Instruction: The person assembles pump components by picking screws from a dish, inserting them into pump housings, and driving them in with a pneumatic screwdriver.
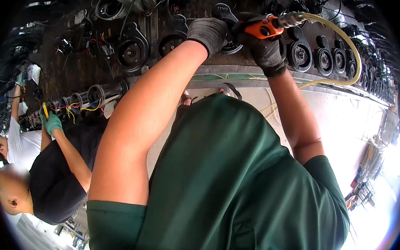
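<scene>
My left hand (208, 35), in a dark grey knit glove, is closed against a black round housing (232, 49) with a narrower raised lobe; its fingertips are partly hidden. My right hand (267, 53), in a matching glove, grips an orange air-powered tool (263, 29) from below. A metal coupling (290, 19) joins the tool to a clear yellowish air hose (339, 29), which loops down on the right. The tool's working end is dark and sits by the same housing, so its contact there is unclear. Another black housing (172, 44) lies just left of my left hand.
Similar black housings (300, 56) line the bench (84, 72) to the right, and one (133, 51) stands left. Loose wires and small connectors (105, 44) lie further left. A metal edge (247, 72) runs along the bench front. A co-worker's green-gloved hand (53, 123) works at left.
</scene>
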{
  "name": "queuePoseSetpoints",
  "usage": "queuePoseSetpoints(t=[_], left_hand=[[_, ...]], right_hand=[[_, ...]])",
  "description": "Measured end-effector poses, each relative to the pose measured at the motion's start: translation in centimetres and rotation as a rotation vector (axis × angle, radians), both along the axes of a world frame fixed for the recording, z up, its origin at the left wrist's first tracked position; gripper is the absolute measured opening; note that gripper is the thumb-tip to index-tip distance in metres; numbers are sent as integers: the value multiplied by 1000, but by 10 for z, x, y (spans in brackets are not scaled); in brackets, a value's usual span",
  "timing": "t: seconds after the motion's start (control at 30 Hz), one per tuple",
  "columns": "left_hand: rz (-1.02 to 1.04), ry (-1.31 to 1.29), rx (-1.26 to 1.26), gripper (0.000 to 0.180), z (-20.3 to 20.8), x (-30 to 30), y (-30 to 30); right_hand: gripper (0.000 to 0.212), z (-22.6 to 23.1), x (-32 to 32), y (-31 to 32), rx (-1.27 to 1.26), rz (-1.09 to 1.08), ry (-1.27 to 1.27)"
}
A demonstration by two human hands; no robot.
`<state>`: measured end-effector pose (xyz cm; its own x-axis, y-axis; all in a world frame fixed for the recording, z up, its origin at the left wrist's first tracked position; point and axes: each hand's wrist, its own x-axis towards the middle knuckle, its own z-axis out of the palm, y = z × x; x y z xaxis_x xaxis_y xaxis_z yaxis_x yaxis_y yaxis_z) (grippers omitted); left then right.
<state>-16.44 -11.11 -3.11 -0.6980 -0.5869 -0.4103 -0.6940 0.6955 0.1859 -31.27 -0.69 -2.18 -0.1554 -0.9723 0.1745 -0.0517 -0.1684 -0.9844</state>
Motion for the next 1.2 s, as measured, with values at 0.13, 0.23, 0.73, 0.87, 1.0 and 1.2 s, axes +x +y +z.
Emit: queuePoseSetpoints(t=[0.13,0.23,0.73,0.87,1.0,1.2], left_hand=[[65,142,-69,25,-12,4,3],[85,245,-82,28,-9,5,7],[141,206,45,40,-15,0,-2],[117,213,27,40,-20,-1,-4],[108,229,12,38,-21,-2,-3],[47,199,6,35,-6,-1,0]], right_hand=[[39,1,8,-6,-118,112,267],[38,-18,3,-11,-133,66,278],[40,-14,19,-11,28,-58,-13],[40,-14,21,-10,35,-75,-21],[39,-17,19,-11,3,-109,110],[37,-22,15,-13,2,-84,-1]])
